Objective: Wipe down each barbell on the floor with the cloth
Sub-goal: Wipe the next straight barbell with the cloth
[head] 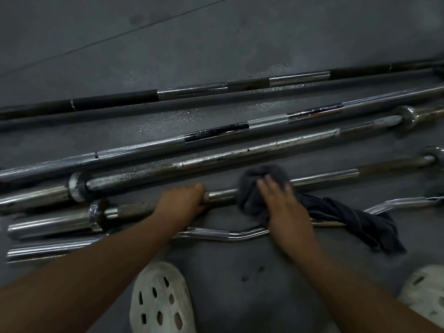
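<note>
Head view: five barbells (216,133) lie side by side on the floor (216,32), long axes running left to right and rising rightward, with one dark cloth (341,215). The left hand (182,203) clenches the fourth barbell (324,175) from the top. Beside it, the right hand (286,207) presses the cloth onto that shaft with straight, blurred fingers (271,186).

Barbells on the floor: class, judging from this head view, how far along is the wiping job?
Done: no bar can be confirmed clean, though the nearest curl bar shines. In hand: the left hand grips the short bar while the right hand presses the cloth on its shaft. Left: the spotted bar shows dark specks; the knurled bar and black bar lie beyond, state unclear.
</note>
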The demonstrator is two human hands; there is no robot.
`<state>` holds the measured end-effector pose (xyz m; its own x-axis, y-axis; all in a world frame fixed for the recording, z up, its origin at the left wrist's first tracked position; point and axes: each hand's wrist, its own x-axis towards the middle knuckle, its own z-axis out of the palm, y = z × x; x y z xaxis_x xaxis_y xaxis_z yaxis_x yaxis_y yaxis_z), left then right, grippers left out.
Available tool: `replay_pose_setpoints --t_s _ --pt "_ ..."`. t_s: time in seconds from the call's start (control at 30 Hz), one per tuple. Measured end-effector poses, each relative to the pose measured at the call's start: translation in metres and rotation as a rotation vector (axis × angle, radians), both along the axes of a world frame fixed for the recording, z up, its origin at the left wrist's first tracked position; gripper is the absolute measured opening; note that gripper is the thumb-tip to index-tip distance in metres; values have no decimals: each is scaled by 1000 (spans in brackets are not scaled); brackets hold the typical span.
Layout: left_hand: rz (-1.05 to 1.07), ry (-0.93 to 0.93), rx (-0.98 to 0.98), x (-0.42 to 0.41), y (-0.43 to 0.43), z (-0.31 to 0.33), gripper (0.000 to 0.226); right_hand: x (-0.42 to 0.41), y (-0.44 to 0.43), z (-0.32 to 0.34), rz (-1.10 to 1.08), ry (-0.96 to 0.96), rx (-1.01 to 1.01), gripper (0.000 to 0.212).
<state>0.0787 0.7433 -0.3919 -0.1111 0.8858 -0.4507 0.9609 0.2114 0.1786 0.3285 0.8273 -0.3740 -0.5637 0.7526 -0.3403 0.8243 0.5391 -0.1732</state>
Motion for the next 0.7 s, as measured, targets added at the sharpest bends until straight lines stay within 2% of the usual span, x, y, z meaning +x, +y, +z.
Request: replay_pose_setpoints --t_s 0.07,0.13,0.2,0.23,0.3,0.37,0.4,0.47,0.53,0.6,0.67,0.7 --pt "44 -43 -47 -4 7 -2 38 -16 -7 3 -219 -63 -31 86" --pt "42 -97 -103 -8 12 -5 40 -39 -27 6 -74 1 -58 85" --pt "35 -182 -192 -15 20 -7 39 -38 -30 6 226 82 -91 85" --pt "32 -222 -227 -17 24 -5 38 -29 -20 6 260 88 -94 85" --pt "12 -264 -238 -19 28 -2 39 -11 0 3 60 41 -65 90" --pt "5 -193 -150 -16 20 1 41 -18 -3 9 -161 -33 -78 90" --pt "9 -114 -57 -12 11 0 43 -30 -12 11 -151 -32 -104 87" --pt "0 -5 139 -1 -8 -1 42 -45 -29 14 33 53 -149 86" --pt "-22 17 163 2 -12 0 40 -36 -19 17 220 84 -169 84" --pt "-46 -48 62 -4 -2 -4 42 -17 3 13 97 68 -155 83" --pt "-11 -224 -96 -14 11 -5 48 -12 5 12 -171 28 -107 84" --pt "23 -305 -141 -19 15 -5 50 -20 -3 13 -223 6 -113 85"
